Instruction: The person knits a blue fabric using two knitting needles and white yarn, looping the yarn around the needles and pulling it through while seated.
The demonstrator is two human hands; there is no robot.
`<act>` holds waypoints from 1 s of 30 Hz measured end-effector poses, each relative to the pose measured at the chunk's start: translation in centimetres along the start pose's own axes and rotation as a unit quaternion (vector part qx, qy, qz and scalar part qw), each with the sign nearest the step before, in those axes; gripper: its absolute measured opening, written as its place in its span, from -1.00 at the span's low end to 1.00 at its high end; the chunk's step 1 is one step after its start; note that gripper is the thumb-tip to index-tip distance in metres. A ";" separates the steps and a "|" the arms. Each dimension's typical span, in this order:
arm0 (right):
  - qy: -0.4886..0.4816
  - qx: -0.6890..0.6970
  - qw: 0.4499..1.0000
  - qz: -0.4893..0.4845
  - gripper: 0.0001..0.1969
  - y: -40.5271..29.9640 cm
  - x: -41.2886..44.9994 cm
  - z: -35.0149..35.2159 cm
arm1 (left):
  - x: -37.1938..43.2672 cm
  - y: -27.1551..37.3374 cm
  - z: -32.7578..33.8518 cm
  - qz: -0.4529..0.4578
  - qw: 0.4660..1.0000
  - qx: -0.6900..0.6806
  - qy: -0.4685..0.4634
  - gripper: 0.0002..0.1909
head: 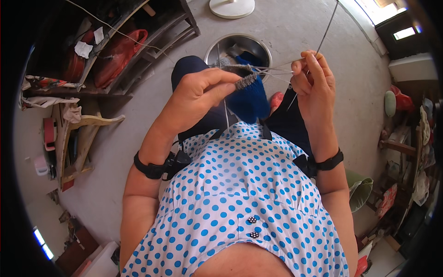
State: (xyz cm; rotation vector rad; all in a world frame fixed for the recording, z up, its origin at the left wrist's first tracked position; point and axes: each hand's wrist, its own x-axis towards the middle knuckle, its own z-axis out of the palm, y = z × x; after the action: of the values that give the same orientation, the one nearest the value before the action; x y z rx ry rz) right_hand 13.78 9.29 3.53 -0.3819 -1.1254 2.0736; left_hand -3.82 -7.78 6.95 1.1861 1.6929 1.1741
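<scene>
My left hand (pixel 200 93) pinches the grey ribbed edge of a knitted piece (pixel 246 80), whose lower part is blue and hangs over my lap. Several thin metal knitting needles (pixel 277 72) pass through or beside the grey edge; one stands nearly upright by my left fingers. My right hand (pixel 313 74) is closed around a long needle (pixel 327 29), with grey yarn strands running from its fingers to the knitting. Beyond the work, a round metal basin (pixel 238 36) on the floor holds blue and grey material, partly hidden by the knitting.
A white round base (pixel 232 7) stands on the floor beyond the basin. At the left are a dark wooden shelf (pixel 173 29) with a red plastic bag (pixel 121 59) and a wooden stand (pixel 78 138). Cluttered shelving (pixel 401 148) and a green rolled item (pixel 358 188) lie at the right.
</scene>
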 end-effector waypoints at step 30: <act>-0.064 -0.238 0.969 0.032 -0.86 2.3 -2.5 1.5 | 0.9 -0.9 2.2 0.071 0.997 0.000 0.006 -0.83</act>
State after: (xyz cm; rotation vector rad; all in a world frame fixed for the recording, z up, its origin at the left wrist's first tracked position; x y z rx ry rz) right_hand 13.62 5.75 2.36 -0.5225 -1.7143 1.8877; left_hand -2.29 -6.47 5.35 1.3200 1.6398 1.2670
